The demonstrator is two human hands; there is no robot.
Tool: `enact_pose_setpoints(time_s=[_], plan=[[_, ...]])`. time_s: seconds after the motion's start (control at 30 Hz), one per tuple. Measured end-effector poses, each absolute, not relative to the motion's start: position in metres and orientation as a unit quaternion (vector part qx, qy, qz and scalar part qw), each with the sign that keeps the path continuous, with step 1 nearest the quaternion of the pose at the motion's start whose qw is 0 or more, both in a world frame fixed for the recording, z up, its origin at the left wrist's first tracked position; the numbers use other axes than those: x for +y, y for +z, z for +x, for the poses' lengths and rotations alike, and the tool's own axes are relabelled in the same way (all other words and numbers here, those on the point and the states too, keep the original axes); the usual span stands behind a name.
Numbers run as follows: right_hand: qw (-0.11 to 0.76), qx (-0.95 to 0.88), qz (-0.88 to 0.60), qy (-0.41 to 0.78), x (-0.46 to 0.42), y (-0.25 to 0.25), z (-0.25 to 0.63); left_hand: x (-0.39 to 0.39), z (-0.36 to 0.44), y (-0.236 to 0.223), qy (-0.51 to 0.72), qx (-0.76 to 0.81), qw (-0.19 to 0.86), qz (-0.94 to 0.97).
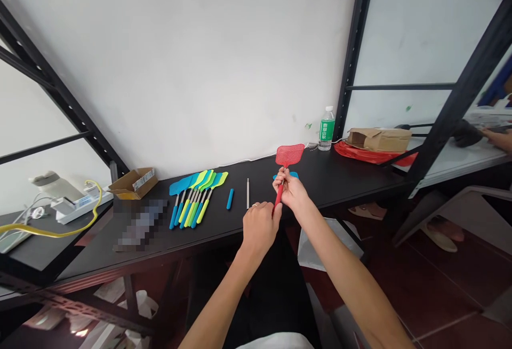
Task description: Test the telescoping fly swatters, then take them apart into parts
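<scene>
A red fly swatter is held upright over the front of the black table, its mesh head pointing away from me. My left hand is closed around the lower end of its red handle. Higher up, my right hand grips the shaft just below the head. Behind my right hand lies a blue piece, mostly hidden. Left of my hands are a thin metal rod and a short blue handle. Farther left, several blue and green fly swatters lie side by side.
An open cardboard box and a power strip with a yellow cable stand at the left. A water bottle is by the wall; a cardboard box rests on red plastic to its right. At far right, another person's hand shows.
</scene>
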State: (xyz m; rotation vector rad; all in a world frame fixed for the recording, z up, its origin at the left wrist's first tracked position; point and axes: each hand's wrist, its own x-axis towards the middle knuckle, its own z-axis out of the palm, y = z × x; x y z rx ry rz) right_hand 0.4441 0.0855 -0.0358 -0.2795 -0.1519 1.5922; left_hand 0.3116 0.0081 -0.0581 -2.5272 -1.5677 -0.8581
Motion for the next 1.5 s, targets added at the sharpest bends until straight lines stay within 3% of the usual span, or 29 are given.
enact_pose_setpoints(time_s=[0.37, 0.6, 0.7, 0.77, 0.9, 1.0, 1.17, 1.5], plan=[[0.689, -0.029, -0.067, 0.721, 0.077, -0.027, 0.441, 0.002, 0.320, -0.069, -0.456, -0.379, -0.497, -0.633], [0.689, -0.050, -0.043, 0.722, 0.070, -0.021, 0.442, -0.014, 0.333, -0.063, -0.468, -0.280, -0.734, -0.405], [0.686, -0.079, -0.060, 0.721, 0.067, -0.019, 0.446, -0.015, 0.332, -0.059, -0.458, -0.309, -0.688, -0.471], [0.672, -0.113, -0.081, 0.728, 0.065, -0.018, 0.450, -0.013, 0.326, -0.057, -0.447, -0.392, -0.538, -0.598], [0.653, -0.170, -0.147, 0.724, 0.065, -0.016, 0.456, -0.010, 0.314, -0.059, -0.367, -0.537, -0.144, -0.746], [0.663, -0.179, -0.188, 0.702, 0.065, -0.016, 0.456, -0.014, 0.312, -0.062, -0.315, -0.539, -0.046, -0.780], [0.664, -0.174, -0.190, 0.702, 0.063, -0.013, 0.459, -0.022, 0.318, -0.057, -0.339, -0.486, -0.160, -0.790], [0.643, -0.161, -0.147, 0.734, 0.055, -0.004, 0.449, -0.028, 0.319, -0.065, -0.431, -0.307, -0.657, -0.537]])
